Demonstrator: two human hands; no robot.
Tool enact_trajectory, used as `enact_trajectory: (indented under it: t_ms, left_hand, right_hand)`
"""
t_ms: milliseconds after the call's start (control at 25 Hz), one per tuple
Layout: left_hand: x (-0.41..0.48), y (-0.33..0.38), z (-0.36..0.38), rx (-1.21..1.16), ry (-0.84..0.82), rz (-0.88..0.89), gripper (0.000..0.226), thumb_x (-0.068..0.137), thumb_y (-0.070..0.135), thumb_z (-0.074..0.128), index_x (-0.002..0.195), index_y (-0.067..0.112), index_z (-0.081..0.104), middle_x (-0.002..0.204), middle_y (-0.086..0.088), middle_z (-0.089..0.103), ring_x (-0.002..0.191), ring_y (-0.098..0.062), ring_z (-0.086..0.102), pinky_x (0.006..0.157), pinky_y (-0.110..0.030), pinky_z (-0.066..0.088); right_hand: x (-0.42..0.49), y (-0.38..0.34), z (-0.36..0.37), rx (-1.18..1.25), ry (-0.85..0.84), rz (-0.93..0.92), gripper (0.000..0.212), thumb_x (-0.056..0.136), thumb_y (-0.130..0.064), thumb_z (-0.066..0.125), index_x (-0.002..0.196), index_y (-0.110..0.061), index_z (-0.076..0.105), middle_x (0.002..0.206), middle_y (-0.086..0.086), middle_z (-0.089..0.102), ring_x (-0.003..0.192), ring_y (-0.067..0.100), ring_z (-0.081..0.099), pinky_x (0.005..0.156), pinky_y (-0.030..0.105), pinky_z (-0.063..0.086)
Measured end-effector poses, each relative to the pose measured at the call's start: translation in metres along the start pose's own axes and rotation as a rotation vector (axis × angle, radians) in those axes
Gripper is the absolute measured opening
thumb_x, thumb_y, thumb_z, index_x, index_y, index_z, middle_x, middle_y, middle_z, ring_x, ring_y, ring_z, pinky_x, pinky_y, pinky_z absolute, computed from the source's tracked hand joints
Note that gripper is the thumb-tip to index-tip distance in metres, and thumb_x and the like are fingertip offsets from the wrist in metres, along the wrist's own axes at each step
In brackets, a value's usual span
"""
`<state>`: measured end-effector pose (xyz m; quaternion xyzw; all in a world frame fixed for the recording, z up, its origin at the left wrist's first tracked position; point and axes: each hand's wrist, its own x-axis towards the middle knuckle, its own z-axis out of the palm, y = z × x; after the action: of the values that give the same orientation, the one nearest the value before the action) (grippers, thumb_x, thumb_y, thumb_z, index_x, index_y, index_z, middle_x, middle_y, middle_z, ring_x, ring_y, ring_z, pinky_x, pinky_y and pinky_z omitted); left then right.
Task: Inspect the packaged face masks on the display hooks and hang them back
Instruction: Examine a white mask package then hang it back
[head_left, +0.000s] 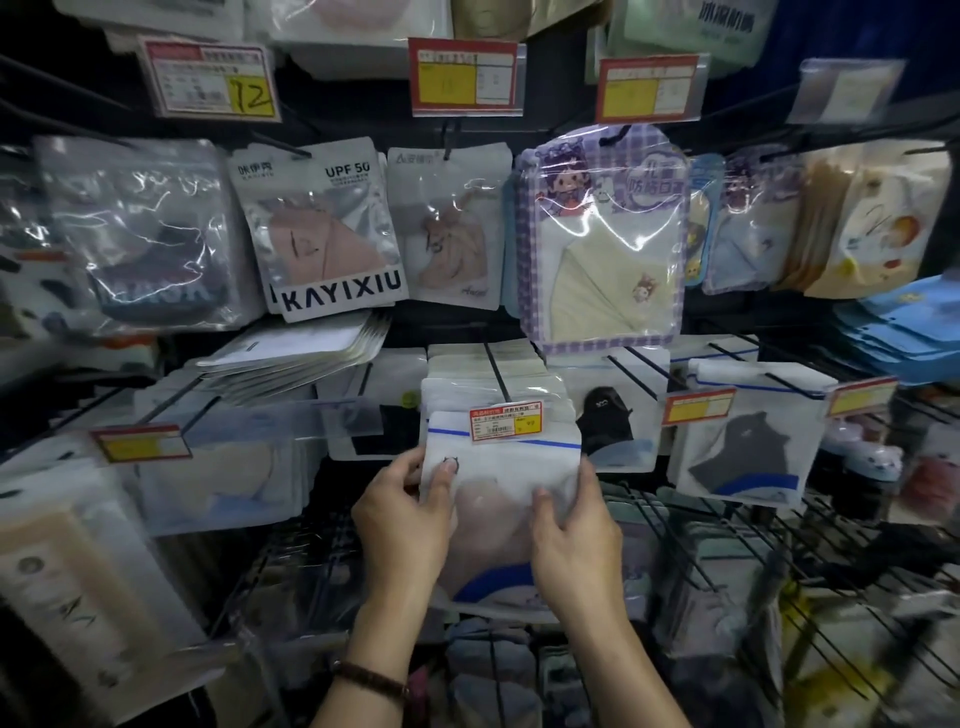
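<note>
A frosted white mask packet (498, 467) with a blue stripe across its top hangs at the front of a stack on a black display hook (496, 374), just under a red price tag (506, 422). My left hand (402, 525) grips the packet's left edge, thumb on its front. My right hand (574, 545) grips the right edge, thumb also on the front. A pale pink mask shows faintly through the packet between my hands. The packet's lower part is partly covered by both hands.
Rows of packaged masks hang all around: a KAYIXIU packet (324, 234) up left, a purple checked cartoon packet (605, 239) up right, dark masks in packets (748, 447) to the right. Black wire hooks (800, 384) stick out toward me. Wire shelving (779, 566) lies below right.
</note>
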<state>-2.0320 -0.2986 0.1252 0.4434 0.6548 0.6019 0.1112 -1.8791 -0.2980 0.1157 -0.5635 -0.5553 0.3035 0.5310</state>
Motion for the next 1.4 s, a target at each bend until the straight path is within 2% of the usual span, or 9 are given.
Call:
enact_trajectory:
  t_ms: [80, 160, 280, 440, 560, 840, 1040, 1200, 1400]
  left_hand:
    - [-0.002, 0.004, -0.006, -0.114, -0.033, -0.021, 0.016, 0.095, 0.029, 0.078, 0.104, 0.041, 0.073, 0.083, 0.023, 0.072, 0.074, 0.012, 0.067, 0.061, -0.006, 0.047]
    - [-0.009, 0.001, -0.011, -0.229, -0.046, 0.001, 0.015, 0.097, 0.023, 0.077, 0.101, 0.035, 0.069, 0.080, 0.013, 0.079, 0.074, 0.007, 0.072, 0.061, -0.009, 0.050]
    - [-0.024, -0.010, -0.019, -0.379, -0.064, -0.013, 0.013, 0.099, 0.014, 0.073, 0.108, 0.021, 0.068, 0.086, 0.006, 0.083, 0.078, -0.005, 0.077, 0.068, -0.018, 0.056]
    - [-0.032, -0.032, -0.020, -0.495, -0.136, -0.118, 0.033, 0.095, -0.001, 0.074, 0.119, 0.021, 0.069, 0.095, 0.001, 0.084, 0.091, -0.015, 0.081, 0.083, -0.036, 0.061]
    - [-0.039, -0.039, -0.012, -0.537, -0.161, -0.146, 0.040, 0.095, -0.004, 0.073, 0.127, 0.019, 0.069, 0.100, -0.001, 0.084, 0.098, -0.020, 0.080, 0.090, -0.039, 0.061]
    - [-0.058, -0.027, 0.030, -0.581, -0.112, -0.169, 0.037, 0.097, 0.008, 0.074, 0.134, 0.009, 0.072, 0.104, 0.009, 0.083, 0.098, -0.007, 0.079, 0.085, -0.018, 0.061]
    - [-0.075, -0.002, 0.065, -0.558, -0.145, -0.144, 0.034, 0.097, 0.012, 0.075, 0.129, 0.021, 0.074, 0.100, 0.023, 0.080, 0.095, 0.006, 0.076, 0.077, -0.007, 0.054]
    - [-0.087, 0.018, 0.100, -0.523, -0.137, -0.154, 0.033, 0.096, 0.015, 0.077, 0.128, 0.022, 0.076, 0.099, 0.021, 0.081, 0.093, 0.004, 0.076, 0.079, -0.010, 0.057]
    - [-0.108, 0.045, 0.153, -0.529, -0.153, -0.182, 0.033, 0.095, 0.017, 0.078, 0.128, 0.016, 0.076, 0.101, 0.014, 0.082, 0.093, 0.006, 0.075, 0.073, -0.005, 0.053]
  right_hand:
    - [-0.003, 0.004, 0.002, 0.028, 0.100, -0.019, 0.046, 0.105, -0.035, 0.058, 0.151, -0.035, 0.052, 0.115, -0.009, 0.073, 0.099, 0.009, 0.067, 0.085, 0.029, 0.057]
    - [-0.011, 0.010, 0.006, 0.081, 0.206, -0.064, 0.040, 0.102, -0.038, 0.060, 0.142, -0.038, 0.061, 0.114, -0.013, 0.076, 0.107, 0.012, 0.070, 0.093, 0.043, 0.059]
    - [-0.026, 0.015, 0.008, 0.237, 0.235, -0.089, 0.031, 0.103, -0.027, 0.068, 0.133, -0.033, 0.071, 0.114, -0.016, 0.077, 0.108, 0.006, 0.073, 0.093, 0.042, 0.062]
    - [-0.030, 0.033, 0.003, 0.374, 0.191, -0.049, 0.037, 0.099, -0.015, 0.074, 0.133, -0.030, 0.073, 0.121, -0.014, 0.078, 0.116, 0.006, 0.073, 0.100, 0.045, 0.062]
    - [-0.029, 0.042, -0.002, 0.442, 0.206, -0.027, 0.035, 0.099, -0.012, 0.075, 0.126, -0.034, 0.075, 0.122, -0.013, 0.079, 0.118, 0.008, 0.073, 0.099, 0.039, 0.062]
    - [-0.016, 0.053, -0.039, 0.445, 0.303, -0.010, 0.031, 0.098, -0.015, 0.077, 0.128, -0.023, 0.078, 0.112, -0.005, 0.083, 0.108, 0.015, 0.078, 0.094, 0.046, 0.064]
    - [0.002, 0.064, -0.076, 0.478, 0.368, -0.025, 0.035, 0.096, -0.015, 0.079, 0.129, -0.027, 0.077, 0.105, 0.001, 0.083, 0.091, 0.010, 0.078, 0.078, 0.027, 0.065]
    - [0.022, 0.079, -0.105, 0.495, 0.405, 0.013, 0.034, 0.096, -0.017, 0.080, 0.128, -0.025, 0.078, 0.111, 0.000, 0.083, 0.106, 0.020, 0.079, 0.091, 0.041, 0.066]
    - [0.050, 0.101, -0.159, 0.411, 0.421, 0.024, 0.030, 0.097, -0.022, 0.079, 0.127, -0.029, 0.078, 0.115, -0.015, 0.081, 0.109, 0.005, 0.075, 0.095, 0.043, 0.065]
